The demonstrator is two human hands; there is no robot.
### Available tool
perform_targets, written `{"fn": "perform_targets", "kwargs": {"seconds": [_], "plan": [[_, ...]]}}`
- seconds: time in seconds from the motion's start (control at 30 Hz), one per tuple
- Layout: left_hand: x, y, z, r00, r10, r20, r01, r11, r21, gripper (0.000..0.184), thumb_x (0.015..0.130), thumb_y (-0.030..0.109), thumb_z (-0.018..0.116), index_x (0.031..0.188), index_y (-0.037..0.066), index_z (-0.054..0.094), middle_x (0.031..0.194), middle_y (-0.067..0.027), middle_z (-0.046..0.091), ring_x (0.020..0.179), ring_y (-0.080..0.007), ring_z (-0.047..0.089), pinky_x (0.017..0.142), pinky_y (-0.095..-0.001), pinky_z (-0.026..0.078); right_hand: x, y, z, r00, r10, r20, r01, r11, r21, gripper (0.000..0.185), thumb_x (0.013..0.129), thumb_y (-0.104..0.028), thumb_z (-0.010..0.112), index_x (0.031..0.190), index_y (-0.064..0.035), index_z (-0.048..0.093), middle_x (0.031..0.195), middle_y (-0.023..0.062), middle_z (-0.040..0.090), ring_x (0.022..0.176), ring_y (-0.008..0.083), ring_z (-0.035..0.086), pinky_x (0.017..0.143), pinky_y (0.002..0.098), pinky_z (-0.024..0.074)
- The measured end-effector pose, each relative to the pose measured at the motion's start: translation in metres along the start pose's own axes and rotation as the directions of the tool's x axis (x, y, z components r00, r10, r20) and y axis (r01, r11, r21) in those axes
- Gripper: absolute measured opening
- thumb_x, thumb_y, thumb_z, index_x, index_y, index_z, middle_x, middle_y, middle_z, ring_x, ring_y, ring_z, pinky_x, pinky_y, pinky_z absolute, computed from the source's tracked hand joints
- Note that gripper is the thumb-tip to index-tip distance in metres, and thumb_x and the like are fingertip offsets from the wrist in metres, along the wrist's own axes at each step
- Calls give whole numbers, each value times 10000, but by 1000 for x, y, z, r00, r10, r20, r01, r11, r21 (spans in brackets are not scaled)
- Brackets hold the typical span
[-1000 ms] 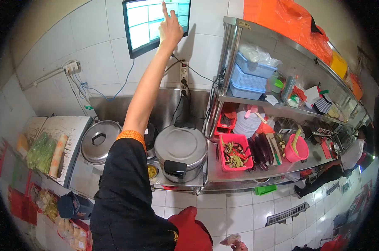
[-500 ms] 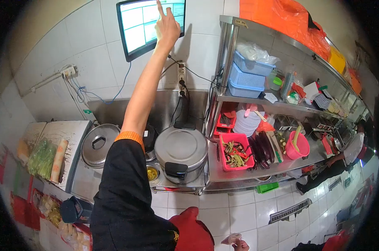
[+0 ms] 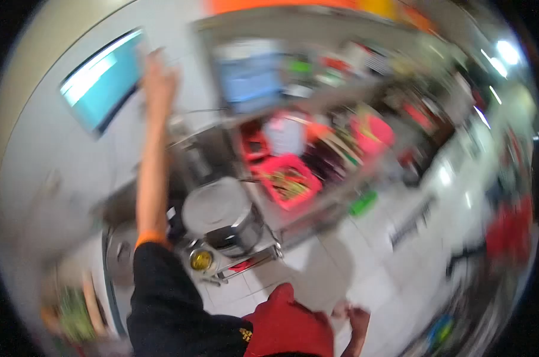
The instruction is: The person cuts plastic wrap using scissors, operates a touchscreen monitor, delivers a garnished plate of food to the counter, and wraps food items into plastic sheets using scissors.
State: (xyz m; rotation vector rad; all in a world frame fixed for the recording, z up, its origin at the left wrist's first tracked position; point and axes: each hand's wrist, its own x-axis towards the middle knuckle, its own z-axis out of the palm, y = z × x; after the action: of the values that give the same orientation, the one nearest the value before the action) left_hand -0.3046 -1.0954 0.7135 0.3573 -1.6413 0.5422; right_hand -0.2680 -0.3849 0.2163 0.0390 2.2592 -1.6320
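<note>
Left fingers (image 3: 157, 59), blurred, near screen (image 3: 103, 83); right fingers (image 3: 355, 311) seemingly pinch a bag (image 3: 340, 309).

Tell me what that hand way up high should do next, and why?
I'd probably lower the left hand toward the right hand, because it's stretched up beside the monitor, seemingly clear of the lit screen, while the right hand is down low. Blur hides exactly how the fingers are placed.

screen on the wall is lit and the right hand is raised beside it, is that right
Not quite: the head view shows the left hand raised beside the lit wall screen; the right hand is down low.
</note>
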Motion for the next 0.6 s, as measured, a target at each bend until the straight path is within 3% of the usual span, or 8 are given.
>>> {"fn": "perform_targets", "kwargs": {"seconds": [0.03, 0.1, 0.17, 0.2, 0.33, 0.4, 0.47, 0.6], "plan": [[-13, 32, -13, 984, -14, 179, 58, 968, -245, 557, 826, 135, 661, 1341, 6, 490, 1473, -244, 388, 1253, -370, 494, 1023, -436, 432, -12, -7, 4, 979, -193, -67, 195, 980, 33, 394, 862, -333, 752, 651, -9, 673, 533, 26, 568, 489, 79, 479, 455, 311, 397], [-38, 106, -34, 854, -39, 519, 382, 725, -573, 576, 952, 220, 625, 1452, 33, 408, 1423, -195, 469, 1191, -241, 558, 944, -323, 500, -42, -48, -18, 998, 56, -28, -56, 998, -7, 493, 881, -409, 698, 642, 19, 647, 505, 21, 534, 490, 103, 488, 468, 330, 408], [-66, 230, -94, 762, 217, 610, 334, 675, -658, 461, 942, 206, 641, 1326, -20, 521, 1297, -201, 583, 1157, -256, 577, 989, -383, 453, -60, -34, -37, 995, -25, -96, 20, 999, -50, 587, 879, -534, 647, 645, 4, 669, 507, 89, 562, 503, 98, 500, 479, 322, 426], [-96, 278, -107, 617, 440, 653, 587, 296, -754, 429, 936, 161, 632, 1310, -19, 525, 1263, -173, 592, 1120, -247, 590, 966, -368, 469, -88, -65, -58, 995, 23, -94, -11, 992, 127, 566, 841, -508, 696, 644, 21, 652, 538, 100, 580, 522, 120, 521, 494, 336, 440], [-244, 467, -212, 10, 954, 298, 932, 99, -349, 574, 749, 39, 779, 1268, -8, 540, 1181, -117, 619, 958, -188, 635, 897, -349, 501, -124, -14, -88, 908, -103, -406, 113, 994, 0, 345, 788, -331, 728, 749, 8, 684, 709, 129, 681, 620, 186, 626, 578, 341, 495], [-302, 542, -280, -92, 994, 53, 768, 104, -632, 1001, 522, 71, 921, 1392, 16, 428, 1354, -145, 515, 1196, -271, 530, 1000, -381, 450, -150, -8, -111, 896, -108, -431, 181, 974, 133, 308, 794, -299, 716, 805, 8, 691, 753, 131, 696, 662, 210, 646, 616, 334, 509], [-299, 589, -372, 29, 971, -235, 685, -191, -703, 1172, 492, 103, 959, 1465, 39, 308, 1430, -155, 443, 1256, -323, 493, 995, -438, 462, -195, -13, -129, 859, -70, -507, 176, 971, 165, 315, 795, -301, 724, 815, 12, 690, 750, 125, 694, 672, 195, 641, 622, 325, 508], [-344, 666, -464, 71, 876, -477, 924, -238, -300, 1185, 558, 86, 943, 1479, 55, 198, 1328, -184, 494, 1185, -282, 545, 970, -411, 493, -269, -9, -167, 762, 22, -647, 232, 924, 304, 293, 814, -276, 730, 852, 10, 682, 764, 72, 675, 702, 143, 608, 654, 290, 501]]}}
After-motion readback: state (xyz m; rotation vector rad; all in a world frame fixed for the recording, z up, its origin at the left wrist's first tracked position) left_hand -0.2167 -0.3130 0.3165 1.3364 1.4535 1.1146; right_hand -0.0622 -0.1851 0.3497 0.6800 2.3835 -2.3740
